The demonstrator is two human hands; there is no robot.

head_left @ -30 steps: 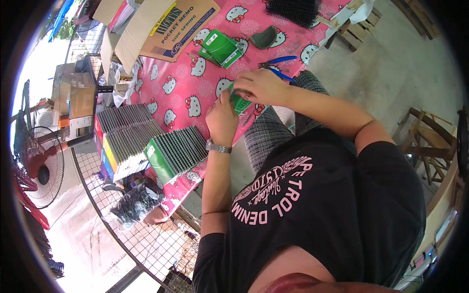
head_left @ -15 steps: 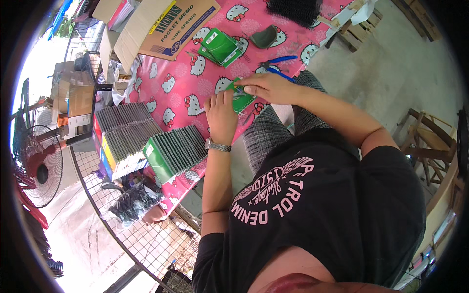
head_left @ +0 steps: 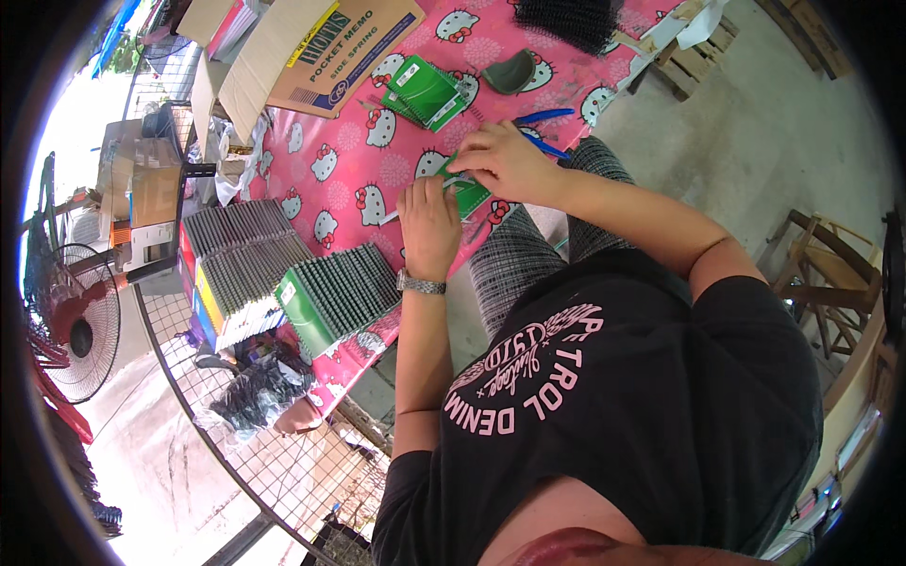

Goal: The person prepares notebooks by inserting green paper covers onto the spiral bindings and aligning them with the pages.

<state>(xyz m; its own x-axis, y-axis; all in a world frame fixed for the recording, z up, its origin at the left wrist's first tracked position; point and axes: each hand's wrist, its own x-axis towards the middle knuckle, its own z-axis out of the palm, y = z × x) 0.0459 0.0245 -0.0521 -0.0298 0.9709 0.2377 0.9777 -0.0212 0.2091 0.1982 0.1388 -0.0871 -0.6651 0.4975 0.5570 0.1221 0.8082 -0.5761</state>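
Green notepad (head_left: 469, 193), right hand (head_left: 507, 162) pinching, left hand (head_left: 429, 224) touching

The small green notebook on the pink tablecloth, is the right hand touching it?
Touching. The head view shows the right hand lying over the small green notebook, fingers pressed on its top edge, with no gap between them.

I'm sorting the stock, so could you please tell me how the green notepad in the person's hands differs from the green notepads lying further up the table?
The held notepad is single and half hidden by both hands; the loose notepads lie untouched, overlapping, fully visible. Both are green and rest over the pink tablecloth.
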